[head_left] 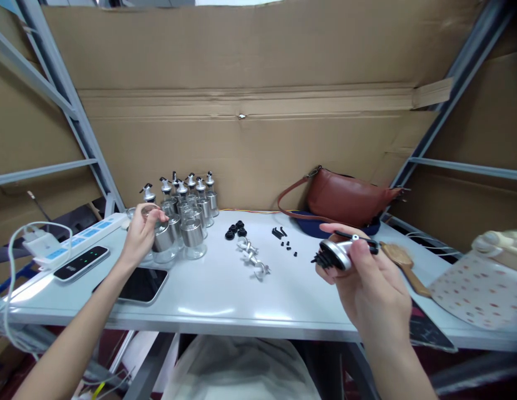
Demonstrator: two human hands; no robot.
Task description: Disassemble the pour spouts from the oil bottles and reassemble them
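My right hand [366,272] pinches a silver and black pourer spout [339,253], its ribbed black stopper pointing left, above the table's right side. At the left, my left hand [144,228] has its fingers closed around the neck of a glass bottle [163,243] with a steel band; the bottle stands on the table. Another open-topped glass bottle [194,239] is just right of it. Behind them stand several bottles with pourer spouts [210,191] fitted. Loose metal spout caps [250,253], black stoppers [235,229] and small black pieces [279,233] lie mid-table.
A brown handbag [345,197] lies at the back right on a dark blue item. A wooden brush [406,269] and a spotted pouch [478,286] are at the right. A phone [144,285], power bank [81,264] and power strip [81,240] lie left. Cardboard [258,155] walls the back.
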